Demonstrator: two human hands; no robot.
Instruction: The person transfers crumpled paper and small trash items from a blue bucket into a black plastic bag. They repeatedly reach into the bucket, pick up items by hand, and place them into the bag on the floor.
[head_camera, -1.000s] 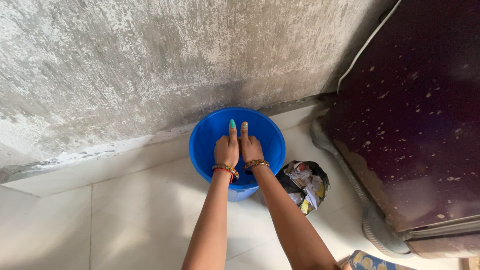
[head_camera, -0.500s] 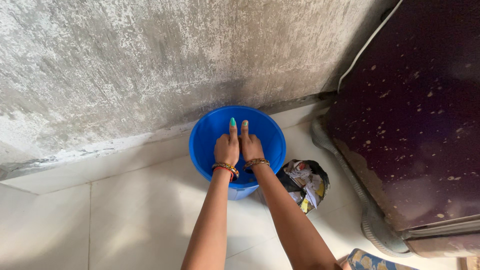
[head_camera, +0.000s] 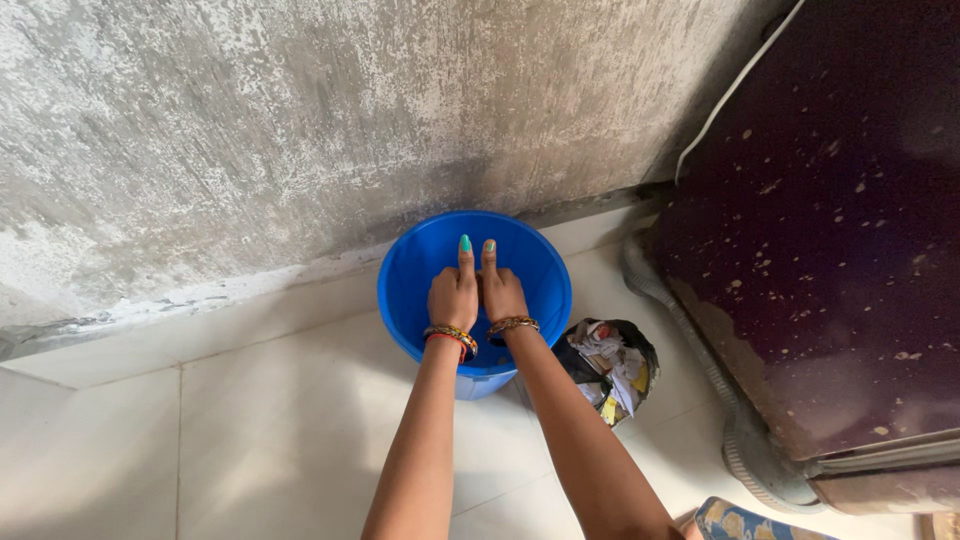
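Observation:
My left hand (head_camera: 453, 295) and my right hand (head_camera: 500, 292) are held side by side over a round blue bucket (head_camera: 402, 268) on the white tiled floor. Both are closed into fists that touch each other, thumbs stretched forward and pressed together. The thumbnails are painted teal. Bangles circle both wrists. I see nothing held in either fist. Both arms cover the bucket's near rim, and what lies inside it under the hands is hidden.
A small black bag (head_camera: 610, 365) stuffed with paper scraps sits right of the bucket. A dark maroon speckled appliance (head_camera: 830, 250) fills the right side, with a grey ribbed hose (head_camera: 740, 440) along its base. A rough grey wall (head_camera: 300, 120) rises behind.

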